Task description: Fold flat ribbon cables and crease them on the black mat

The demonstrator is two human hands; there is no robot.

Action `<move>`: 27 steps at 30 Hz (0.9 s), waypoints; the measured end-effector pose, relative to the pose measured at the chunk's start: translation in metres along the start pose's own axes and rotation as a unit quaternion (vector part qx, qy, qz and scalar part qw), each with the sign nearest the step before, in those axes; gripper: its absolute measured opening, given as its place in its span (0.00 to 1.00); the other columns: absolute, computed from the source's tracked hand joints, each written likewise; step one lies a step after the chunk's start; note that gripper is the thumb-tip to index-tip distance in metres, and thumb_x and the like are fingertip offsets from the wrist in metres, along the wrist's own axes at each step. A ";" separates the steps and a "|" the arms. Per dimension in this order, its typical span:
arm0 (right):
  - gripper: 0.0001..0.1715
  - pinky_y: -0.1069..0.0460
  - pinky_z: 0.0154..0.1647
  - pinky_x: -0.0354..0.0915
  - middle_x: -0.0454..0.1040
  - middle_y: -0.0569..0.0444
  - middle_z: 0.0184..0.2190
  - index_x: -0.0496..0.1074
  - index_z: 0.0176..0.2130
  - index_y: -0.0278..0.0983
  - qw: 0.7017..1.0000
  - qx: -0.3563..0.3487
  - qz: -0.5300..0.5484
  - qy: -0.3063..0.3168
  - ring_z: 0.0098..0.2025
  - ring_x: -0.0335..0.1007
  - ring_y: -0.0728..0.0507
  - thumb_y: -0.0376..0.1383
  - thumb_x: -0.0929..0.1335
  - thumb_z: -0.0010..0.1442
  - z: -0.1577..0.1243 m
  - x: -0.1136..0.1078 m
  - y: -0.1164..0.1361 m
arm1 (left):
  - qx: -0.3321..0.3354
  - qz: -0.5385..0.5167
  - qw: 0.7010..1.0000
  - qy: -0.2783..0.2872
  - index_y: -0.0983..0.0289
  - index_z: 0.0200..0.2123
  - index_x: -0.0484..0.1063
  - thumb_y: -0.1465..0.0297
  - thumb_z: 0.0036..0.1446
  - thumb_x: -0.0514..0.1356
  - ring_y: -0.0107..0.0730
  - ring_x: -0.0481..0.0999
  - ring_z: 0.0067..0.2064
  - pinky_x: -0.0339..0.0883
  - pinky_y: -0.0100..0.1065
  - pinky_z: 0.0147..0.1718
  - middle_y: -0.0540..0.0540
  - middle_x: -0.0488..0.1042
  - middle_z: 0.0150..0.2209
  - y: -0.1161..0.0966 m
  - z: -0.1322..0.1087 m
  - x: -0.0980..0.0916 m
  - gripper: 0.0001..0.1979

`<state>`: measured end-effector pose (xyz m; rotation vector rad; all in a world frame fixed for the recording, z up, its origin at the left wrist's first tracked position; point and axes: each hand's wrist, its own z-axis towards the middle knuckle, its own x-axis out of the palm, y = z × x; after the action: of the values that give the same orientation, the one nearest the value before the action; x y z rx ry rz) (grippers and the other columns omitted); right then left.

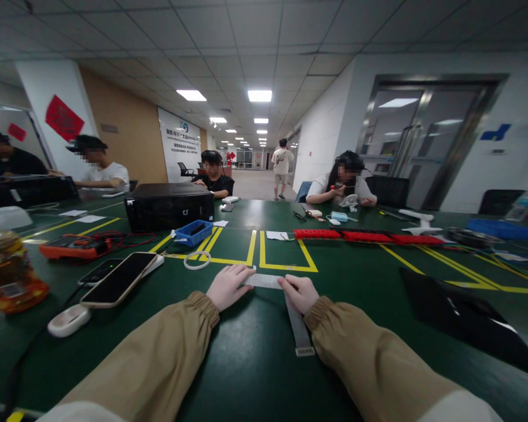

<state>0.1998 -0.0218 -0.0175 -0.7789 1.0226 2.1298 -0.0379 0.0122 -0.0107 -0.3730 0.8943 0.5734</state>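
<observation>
A flat grey ribbon cable lies on the green table, bent so one part runs sideways between my hands and the other runs back toward me, ending in a white connector. My left hand rests on the cable's left end with fingers lying flat. My right hand has its fingers curled and pinches the cable at the bend. Both arms wear tan sleeves.
A phone on a white stand, a white ring, a blue tray, a black computer case, an orange meter and a drink bottle stand at left. Red power strips and a black mat lie at right. Several people sit at the far side.
</observation>
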 end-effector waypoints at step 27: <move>0.32 0.41 0.54 0.42 0.56 0.35 0.52 0.64 0.51 0.31 0.678 0.622 -0.375 -0.115 0.55 0.48 0.31 0.52 0.58 0.59 -0.071 -0.165 -0.157 | 0.036 -0.024 0.999 0.031 0.61 0.47 0.66 0.65 0.57 0.55 0.34 0.69 0.44 0.63 0.33 0.43 0.55 0.69 0.42 -0.006 -0.002 -0.007 0.15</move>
<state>0.4363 -0.0508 -0.0035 -0.1183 1.3538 0.4835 -0.0386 0.0039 -0.0063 -0.3480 0.9604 0.4854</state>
